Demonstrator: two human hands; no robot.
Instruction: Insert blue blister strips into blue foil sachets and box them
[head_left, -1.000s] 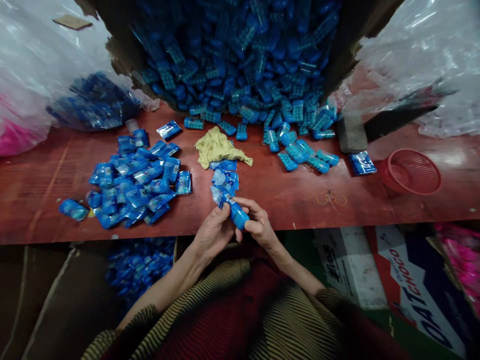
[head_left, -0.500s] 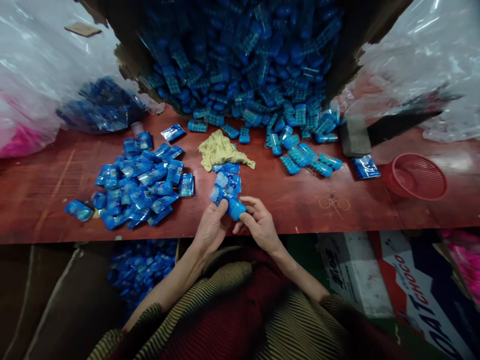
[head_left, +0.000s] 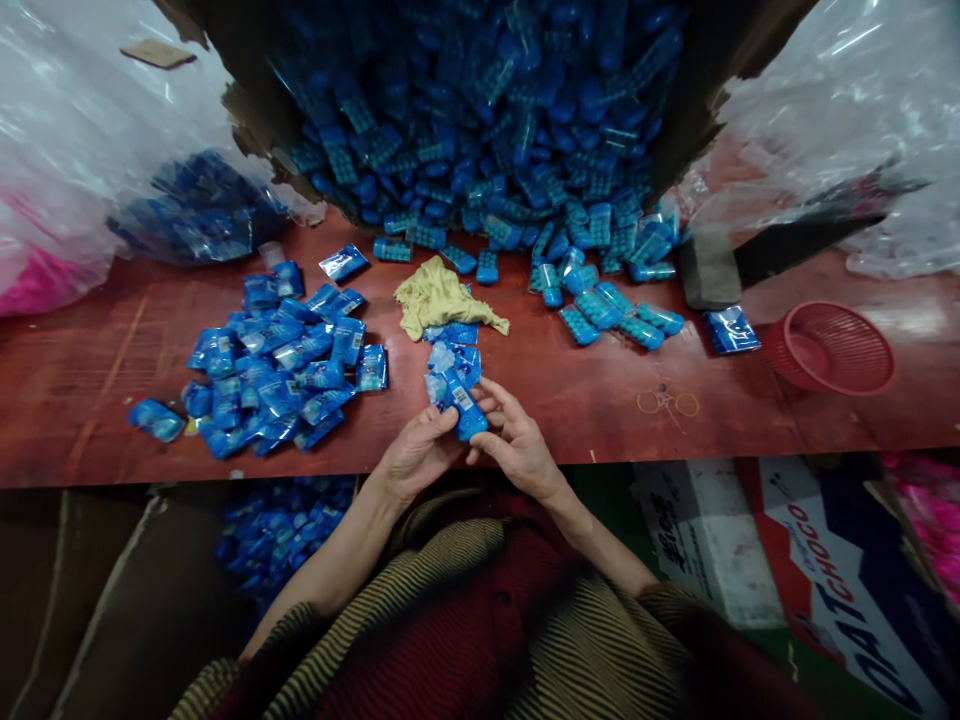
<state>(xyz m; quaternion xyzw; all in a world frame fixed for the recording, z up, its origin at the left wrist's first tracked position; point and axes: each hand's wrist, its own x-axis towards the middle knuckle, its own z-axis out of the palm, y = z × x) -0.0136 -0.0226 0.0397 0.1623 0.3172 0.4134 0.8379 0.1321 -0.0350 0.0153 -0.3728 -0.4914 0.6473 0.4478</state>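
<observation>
Between my hands is a small blue case (head_left: 469, 420) with a white barcode label on its upper side. My left hand (head_left: 420, 448) pinches its left edge with the thumb on top. My right hand (head_left: 523, 448) closes on the lower right end with thumb and fingers. Just beyond lie blue printed wrappers (head_left: 466, 362), partly under a crumpled yellow cloth (head_left: 439, 298). To the left is a heap of glossy blue packets (head_left: 281, 390). The undersides of the case and some fingers are hidden.
A large torn-edged carton (head_left: 259, 150) spills blue bead-patterned cases (head_left: 600, 305) onto the red table (head_left: 525, 360). On the right stand a red plastic basket (head_left: 832, 350), a grey block (head_left: 709, 270) and a blue packet (head_left: 730, 330). Yellow rubber bands (head_left: 686, 404) lie in front.
The blue case has turned in my hands, so its barcode label now faces up. My left hand has shifted slightly left and my fingers have moved along the case.
</observation>
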